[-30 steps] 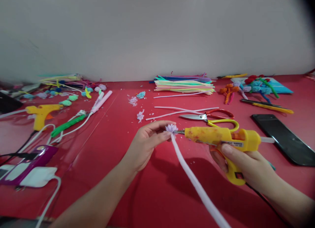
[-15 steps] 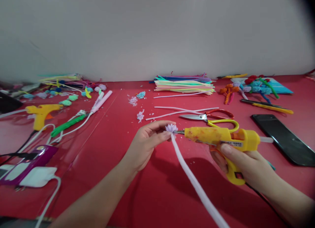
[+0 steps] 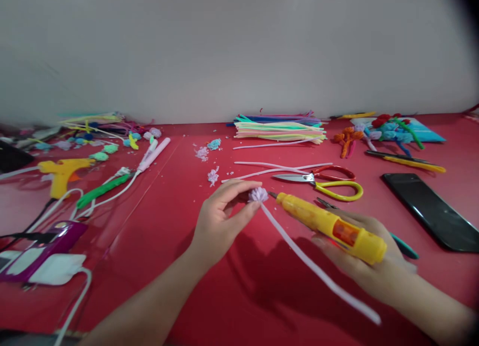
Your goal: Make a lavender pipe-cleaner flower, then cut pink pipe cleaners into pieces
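Between the thumb and fingers of my left hand (image 3: 220,216) is a small lilac pipe-cleaner flower (image 3: 258,194). A long lilac pipe cleaner (image 3: 318,271) runs from the flower down to the right, its far end free. My right hand (image 3: 370,266) is wrapped round a yellow glue gun (image 3: 318,214), tilted so that its upper side shows. The metal nozzle points at the flower's right side, very close to it; whether they touch I cannot tell. Most of the glue gun's handle is hidden by the hand.
Scissors (image 3: 318,181) lie behind the glue gun, near a bundle of pipe cleaners (image 3: 279,129). A black phone (image 3: 430,211) lies at right. Another yellow glue gun (image 3: 64,174) and a purple power strip (image 3: 48,251) with cables are at left. Finished pipe-cleaner pieces (image 3: 392,129) rest back right.
My right hand has rolled the glue gun and lowered its rear end, and the nozzle has drawn back slightly from the flower. The flower has turned, and its pipe cleaner has swung right.
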A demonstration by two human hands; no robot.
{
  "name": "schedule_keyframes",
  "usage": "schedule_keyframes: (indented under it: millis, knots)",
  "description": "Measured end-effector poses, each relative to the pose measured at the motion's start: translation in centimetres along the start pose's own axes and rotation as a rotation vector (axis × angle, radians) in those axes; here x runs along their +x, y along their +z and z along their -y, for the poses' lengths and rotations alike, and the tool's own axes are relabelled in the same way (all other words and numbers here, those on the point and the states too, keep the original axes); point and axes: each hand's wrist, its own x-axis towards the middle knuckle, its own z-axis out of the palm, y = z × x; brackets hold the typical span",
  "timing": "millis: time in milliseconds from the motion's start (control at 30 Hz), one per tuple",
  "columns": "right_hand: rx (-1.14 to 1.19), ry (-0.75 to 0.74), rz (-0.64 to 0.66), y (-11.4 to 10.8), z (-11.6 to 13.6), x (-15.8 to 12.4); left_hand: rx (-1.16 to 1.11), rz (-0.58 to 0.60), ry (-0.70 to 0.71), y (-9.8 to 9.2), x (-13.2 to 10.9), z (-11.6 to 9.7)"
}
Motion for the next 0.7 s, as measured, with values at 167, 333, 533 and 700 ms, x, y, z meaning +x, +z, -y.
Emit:
schedule_keyframes:
  millis: [167, 333, 533, 700]
  knots:
    - [-0.199, -0.067, 0.015, 0.1, -0.3, 0.8, -0.328, -0.015, -0.091, -0.5, 0.5, 0.6]
    - [-0.367, -0.108, 0.343, 2.3, 0.2, 1.0, -0.53, 0.018, -0.147, -0.7, 1.1, 1.2]
    - [-0.359, -0.137, 0.466, 2.8, 0.7, 1.3, -0.532, 0.054, -0.229, -0.3, 0.8, 1.2]
    - [-0.495, -0.166, 0.316, 0.2, -1.2, 4.3, -0.466, 0.088, -0.352, 0.1, 0.7, 1.2]
